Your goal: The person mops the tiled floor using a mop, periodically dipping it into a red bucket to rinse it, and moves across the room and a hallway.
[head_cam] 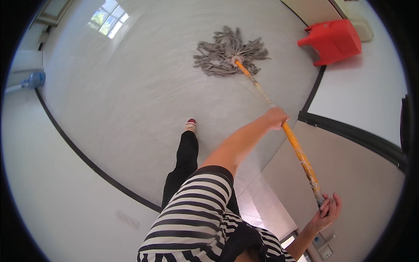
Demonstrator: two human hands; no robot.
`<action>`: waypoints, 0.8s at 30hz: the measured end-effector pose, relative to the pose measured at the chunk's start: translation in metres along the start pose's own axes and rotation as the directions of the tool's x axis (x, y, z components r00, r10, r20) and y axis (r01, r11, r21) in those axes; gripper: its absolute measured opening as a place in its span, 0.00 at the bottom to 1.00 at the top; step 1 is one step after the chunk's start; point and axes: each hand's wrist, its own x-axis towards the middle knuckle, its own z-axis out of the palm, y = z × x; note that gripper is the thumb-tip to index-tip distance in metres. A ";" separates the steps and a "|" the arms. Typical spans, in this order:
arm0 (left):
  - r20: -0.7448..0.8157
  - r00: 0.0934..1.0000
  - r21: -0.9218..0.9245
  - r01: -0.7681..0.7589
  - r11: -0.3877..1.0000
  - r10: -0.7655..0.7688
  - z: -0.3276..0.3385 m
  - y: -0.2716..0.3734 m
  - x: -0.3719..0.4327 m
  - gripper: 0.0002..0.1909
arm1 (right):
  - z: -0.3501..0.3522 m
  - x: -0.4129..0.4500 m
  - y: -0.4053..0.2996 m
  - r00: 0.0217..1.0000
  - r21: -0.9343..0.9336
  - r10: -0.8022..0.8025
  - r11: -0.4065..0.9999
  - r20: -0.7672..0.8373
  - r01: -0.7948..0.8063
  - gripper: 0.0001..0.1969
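A mop with a grey string head [226,49] lies spread on the pale, glossy floor. Its orange handle [296,140], worn and wrapped in places with clear film or tape, slants from the head down to the right. My left hand [276,117] grips the handle around its middle, with that arm stretched across in front of my body. At the upper end of the handle, my right hand [329,209] holds the tip with its fingers curled, partly hiding it. One of my feet, in a striped shoe [190,125], is on the floor behind the mop head.
A red plastic stool [337,42] stands by the wall on the right. A blue water bottle [37,80] is near the left wall [65,157], which has a dark baseboard [98,171]. Close to my right side is a door with a lever handle [325,244]. Window light reflects off the floor.
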 end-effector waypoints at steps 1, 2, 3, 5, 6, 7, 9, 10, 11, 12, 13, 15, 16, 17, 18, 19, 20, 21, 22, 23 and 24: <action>-0.009 1.000 0.023 -0.004 1.000 0.005 -0.008 -0.003 -0.002 0.07 | 0.001 0.000 0.001 1.000 0.020 -0.003 1.000 0.018 0.003 0.13; -0.019 1.000 0.046 -0.006 0.999 0.007 -0.017 -0.007 -0.007 0.08 | 0.002 0.001 0.003 0.999 0.040 -0.007 0.999 0.039 0.005 0.13; -0.028 1.000 0.043 0.004 0.999 -0.003 -0.028 -0.008 -0.010 0.08 | -0.001 0.000 0.006 0.999 0.037 -0.008 0.999 0.051 0.006 0.13; -0.037 0.999 0.106 0.043 0.993 -0.039 -0.049 -0.016 -0.026 0.08 | -0.005 0.002 0.018 0.988 0.152 0.014 0.988 0.155 -0.038 0.14; -0.055 0.997 0.105 0.062 0.993 -0.056 -0.053 -0.023 -0.032 0.08 | -0.001 0.002 0.021 0.984 0.150 0.008 0.988 0.179 -0.036 0.14; -0.090 0.994 0.143 0.073 0.987 -0.060 -0.056 -0.030 -0.037 0.08 | 0.006 0.001 0.022 0.984 0.175 0.023 0.983 0.178 -0.055 0.14; -0.139 0.987 0.179 0.105 0.978 -0.081 -0.072 -0.040 -0.053 0.08 | 0.023 0.001 0.025 0.979 0.197 0.037 0.977 0.200 -0.077 0.14; -0.196 0.974 0.172 0.148 0.974 -0.113 -0.084 -0.045 -0.065 0.08 | 0.033 0.002 0.026 0.972 0.210 0.028 0.975 0.235 -0.078 0.13; -0.251 0.958 0.156 0.178 0.972 -0.136 -0.094 -0.049 -0.075 0.07 | 0.044 0.003 0.023 0.965 0.214 0.016 0.974 0.260 -0.073 0.13; -0.268 0.952 0.153 0.196 0.969 -0.150 -0.099 -0.059 -0.090 0.07 | 0.056 0.004 0.021 0.959 0.212 0.009 0.975 0.282 -0.072 0.13; -0.385 0.911 0.161 0.221 0.962 -0.145 -0.103 -0.070 -0.107 0.08 | 0.070 0.005 0.020 0.944 0.182 0.009 0.980 0.330 -0.073 0.12; -0.573 0.808 0.160 0.278 0.947 -0.140 -0.117 -0.085 -0.146 0.08 | 0.100 0.004 0.016 0.917 0.146 0.002 0.987 0.398 -0.066 0.12; -0.640 0.756 0.154 0.301 0.941 -0.137 -0.124 -0.091 -0.165 0.09 | 0.114 0.002 0.015 0.871 0.146 -0.043 0.989 0.490 -0.034 0.11; -0.684 0.711 0.126 0.334 0.934 -0.162 -0.130 -0.099 -0.185 0.09 | 0.128 -0.002 0.013 0.813 0.151 -0.085 0.989 0.576 -0.003 0.10; -0.728 0.658 0.097 0.378 0.921 -0.193 -0.137 -0.107 -0.213 0.09 | 0.145 -0.009 0.011 0.783 0.112 -0.067 0.994 0.619 -0.004 0.10; -0.769 0.608 0.078 0.393 0.916 -0.195 -0.142 -0.113 -0.241 0.09 | 0.160 -0.018 0.009 0.758 0.070 -0.047 0.998 0.651 0.003 0.10; -0.808 0.556 0.059 0.403 0.913 -0.193 -0.146 -0.117 -0.268 0.09 | 0.177 -0.031 0.007 0.720 0.070 -0.077 0.997 0.690 0.040 0.10; -0.842 0.496 0.039 0.447 0.894 -0.211 -0.147 -0.123 -0.298 0.09 | 0.195 -0.045 0.006 0.675 0.077 -0.106 0.994 0.730 0.072 0.09; -0.872 0.436 0.016 0.479 0.878 -0.222 -0.144 -0.129 -0.325 0.10 | 0.212 -0.061 -0.001 0.610 0.078 -0.125 0.992 0.783 0.103 0.10; -0.897 0.387 0.011 0.504 0.863 -0.215 -0.139 -0.133 -0.354 0.10 | 0.225 -0.073 -0.001 0.515 0.079 -0.120 0.992 0.849 0.100 0.10; -0.920 0.333 0.005 0.539 0.842 -0.208 -0.134 -0.135 -0.389 0.11 | 0.239 -0.086 0.000 0.406 0.080 -0.111 0.993 0.907 0.092 0.10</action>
